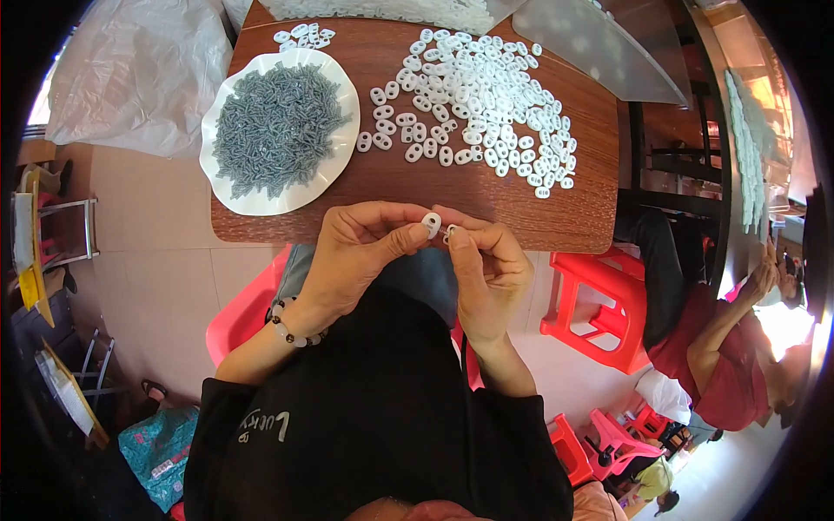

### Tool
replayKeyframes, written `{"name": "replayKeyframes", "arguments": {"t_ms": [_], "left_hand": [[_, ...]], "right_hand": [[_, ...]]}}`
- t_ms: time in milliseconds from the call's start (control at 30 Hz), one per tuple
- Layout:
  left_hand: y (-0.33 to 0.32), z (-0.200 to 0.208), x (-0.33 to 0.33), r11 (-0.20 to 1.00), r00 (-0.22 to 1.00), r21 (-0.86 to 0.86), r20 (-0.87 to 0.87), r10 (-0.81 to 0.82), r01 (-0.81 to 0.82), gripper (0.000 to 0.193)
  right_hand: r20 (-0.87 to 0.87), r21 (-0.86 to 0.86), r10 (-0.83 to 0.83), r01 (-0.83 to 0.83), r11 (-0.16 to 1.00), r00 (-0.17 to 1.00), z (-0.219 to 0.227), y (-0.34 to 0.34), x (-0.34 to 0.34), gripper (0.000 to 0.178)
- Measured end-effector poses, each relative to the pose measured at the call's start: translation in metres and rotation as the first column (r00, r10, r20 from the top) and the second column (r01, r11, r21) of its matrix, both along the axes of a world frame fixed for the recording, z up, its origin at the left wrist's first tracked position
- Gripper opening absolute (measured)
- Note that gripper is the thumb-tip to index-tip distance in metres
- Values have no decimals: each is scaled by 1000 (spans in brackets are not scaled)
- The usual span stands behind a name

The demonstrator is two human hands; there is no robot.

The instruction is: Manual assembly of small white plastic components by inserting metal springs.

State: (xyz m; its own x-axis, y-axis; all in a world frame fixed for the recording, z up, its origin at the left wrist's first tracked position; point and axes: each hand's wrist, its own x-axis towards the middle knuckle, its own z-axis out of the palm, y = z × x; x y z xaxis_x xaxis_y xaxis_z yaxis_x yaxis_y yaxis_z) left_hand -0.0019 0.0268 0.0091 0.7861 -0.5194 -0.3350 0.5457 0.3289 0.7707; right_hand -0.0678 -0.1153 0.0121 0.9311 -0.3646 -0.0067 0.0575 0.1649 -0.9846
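Just over the table's near edge, my left hand [358,252] pinches a white two-hole oval plastic piece [432,222] between thumb and forefinger. Close beside it, my right hand [488,271] is closed in a pinch on a second small white plastic piece [449,232], partly covered by the thumb. The two pieces are held a little apart. Beyond my left hand stands a white scalloped plate [211,165] heaped with small grey-blue springs [276,126]. A wide spread of similar white two-hole pieces [491,95] lies on the table beyond my right hand.
The brown wooden table [382,187] also bears a small group of white pieces [304,36] behind the plate. A translucent plastic bag [139,74] is at the far left. Red stools [599,308] stand to the right, near a person in a dark red shirt [712,365].
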Motion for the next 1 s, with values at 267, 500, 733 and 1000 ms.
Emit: {"name": "replayKeyframes", "arguments": {"t_ms": [267,500,733,1000], "left_hand": [[2,-3,-1,999,999,-23,-41,-23,22,17],[0,3,-2,999,999,48,36,0,-2,17],[-1,5,-4,999,1000,43,22,16,-17,18],[2,9,-6,1000,1000,18,5,-14,14,18]], "right_hand": [[43,13,9,-10,1000,999,3,0,0,7],[5,-116,32,-32,993,999,4,-3,-3,5],[7,-67,19,-19,998,1000,6,-1,-3,4],[30,-70,20,-18,997,999,9,1,-5,5]]}}
